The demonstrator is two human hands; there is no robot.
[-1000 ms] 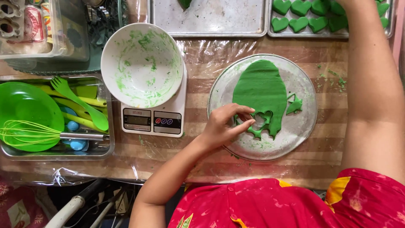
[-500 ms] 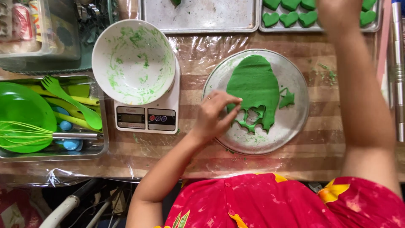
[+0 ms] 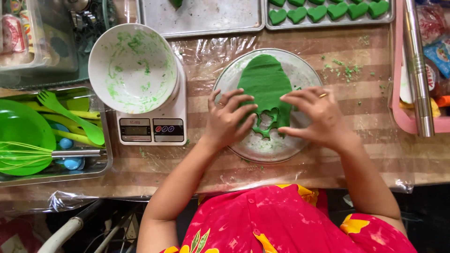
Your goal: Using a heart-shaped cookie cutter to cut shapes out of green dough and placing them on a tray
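A flat sheet of green dough (image 3: 265,79) lies on a round glass plate (image 3: 307,75) in the middle of the table. Near the sheet's lower edge there is a heart-shaped outline (image 3: 269,117) with ragged scraps below it. My left hand (image 3: 228,119) rests with spread fingers on the left side of the dough, its fingertips beside the heart. My right hand (image 3: 315,115) lies opposite, fingertips touching the dough's right edge. Neither hand is closed around anything.
A white bowl (image 3: 132,68) smeared green sits on a digital kitchen scale (image 3: 151,130). A tray at the left holds a green plate (image 3: 21,131), whisk (image 3: 28,154) and fork (image 3: 70,115). Green dough hearts (image 3: 328,10) fill a top baking tray. A steel rolling pin (image 3: 417,70) lies at the right.
My right hand has come down from the tray of hearts at the top to the dough on the plate. My left hand has stayed at the dough's lower edge and spread its fingers.
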